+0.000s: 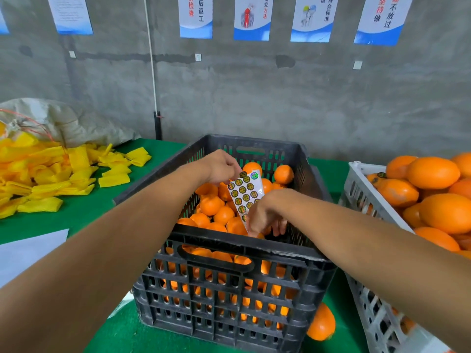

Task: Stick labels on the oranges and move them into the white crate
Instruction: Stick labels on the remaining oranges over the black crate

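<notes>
Fingers of the right hand (265, 215): curled, pinching the lower end of the label sheet (245, 194); the lower fingers point down toward the fruit, and whether they touch an orange cannot be told.
Fingers of the left hand (219, 166): curled, pinching at the sheet's upper edge, a round sticker at the fingertips.
Label sheet: white backing with rows of dark round stickers, held tilted between both hands above the black crate (229, 281).

Near items:
- Black crate: slotted plastic, on the green table cover (84, 212), holding loose oranges (216, 210) well below its rim; both forearms reach over its near wall.
- Single orange (321, 324): on the cover, against the black crate's near right corner.
- White sheet (28, 250): flat on the cover, at the left edge.

Middle items:
- White crate (362, 197): slotted, just right of the black crate, heaped above the rim with larger oranges (433, 174); one at the far left of the heap carries a dark sticker.
- Yellow foam sleeves (51, 171): loose pile on the cover, to the left.

Far items:
- Woven sack (63, 118): slumped behind the yellow pile.
- Grey concrete wall (254, 98): row of blue-and-white posters (252, 19) along the top; thin white cable (152, 62) running down to a dark post.
</notes>
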Demonstrator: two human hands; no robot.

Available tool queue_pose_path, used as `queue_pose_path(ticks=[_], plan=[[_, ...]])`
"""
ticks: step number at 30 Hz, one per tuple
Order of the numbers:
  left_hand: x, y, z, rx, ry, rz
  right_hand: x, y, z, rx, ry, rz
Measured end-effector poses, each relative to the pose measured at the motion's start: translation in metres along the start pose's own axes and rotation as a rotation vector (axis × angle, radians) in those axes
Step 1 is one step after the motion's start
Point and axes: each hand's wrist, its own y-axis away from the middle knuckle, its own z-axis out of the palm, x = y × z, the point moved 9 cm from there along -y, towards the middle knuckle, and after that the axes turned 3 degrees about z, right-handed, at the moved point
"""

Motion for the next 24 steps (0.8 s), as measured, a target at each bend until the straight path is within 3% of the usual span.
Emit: queue_pose_path(ticks=[5,12,16,21,24], plan=[[0.002,0.002,0.014,-0.125,-0.002,0.007,-0.023,0.001,0.003,0.059,0.252,-0.018],[0.003,0.000,0.012,-0.110,0.039,0.014,-0.031,0.002,0.006,0.083,0.426,-0.062],[-0.002,-0.002,0.003,-0.037,0.111,-0.031,-0.041,0.005,-0.005,0.128,0.048,-0.183],[-0.006,-0.003,-0.015,0.143,0.142,-0.055,-0.009,0.030,-0.075,0.637,-0.259,-0.161],[-0.009,-0.005,-0.014,0.164,0.301,-0.075,0.029,0.038,-0.089,0.821,-0.510,-0.093]])
